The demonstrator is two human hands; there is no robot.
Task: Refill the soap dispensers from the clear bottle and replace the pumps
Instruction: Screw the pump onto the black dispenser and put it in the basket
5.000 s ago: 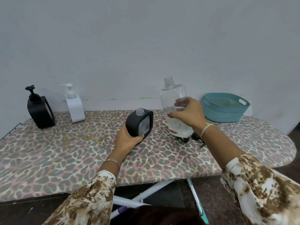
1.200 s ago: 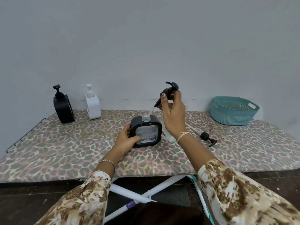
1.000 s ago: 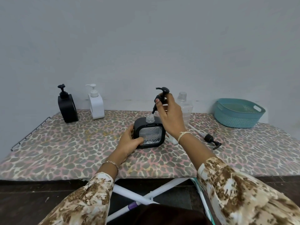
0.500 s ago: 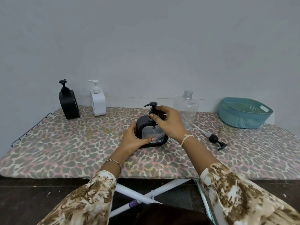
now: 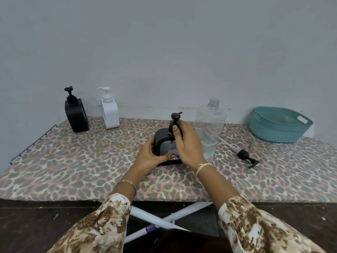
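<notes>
Your left hand (image 5: 148, 158) gripping the side of the black dispenser (image 5: 160, 141), your right hand (image 5: 188, 145) pinching its pump (image 5: 175, 118).

On the ironing board (image 5: 73, 161) before you: first dispenser (image 5: 76, 114) at rear left, second dispenser (image 5: 110, 114) just right of it, third dispenser (image 5: 162, 139) at centre, bottle (image 5: 209, 128) just beside it on the right, loose pump (image 5: 244, 155) lying further right, basket (image 5: 277, 128) at rear right.
</notes>
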